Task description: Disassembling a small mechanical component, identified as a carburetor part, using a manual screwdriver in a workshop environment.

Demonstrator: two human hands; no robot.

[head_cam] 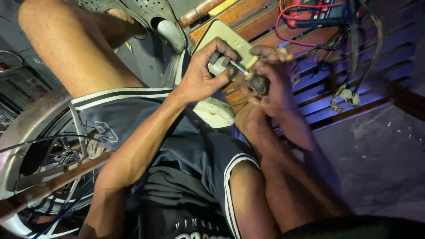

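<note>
We are gripping a small pale part (218,67) in our left hand (204,73), the fingers curled tight around it. Our right hand (270,82) is wrapped around the dark handle of a screwdriver (251,78), and its thin metal shaft is pointing up and left so that the tip is meeting the pale part between our two hands. Both hands are working close together, just above our right knee.

Behind the hands a flat pale-yellow slab (230,40) is lying tilted on a slatted wooden bench (376,57). Farther back on the bench a red and dark meter (316,12) is sitting with red leads (283,31) looping off it, and a bundle of dark cables (354,66) is hanging down to a small connector. We are sitting in dark shorts with white stripes (133,119). A grey perforated shoe (150,15) is showing at the top, and a spoked wheel (48,155) is standing on the left.
</note>
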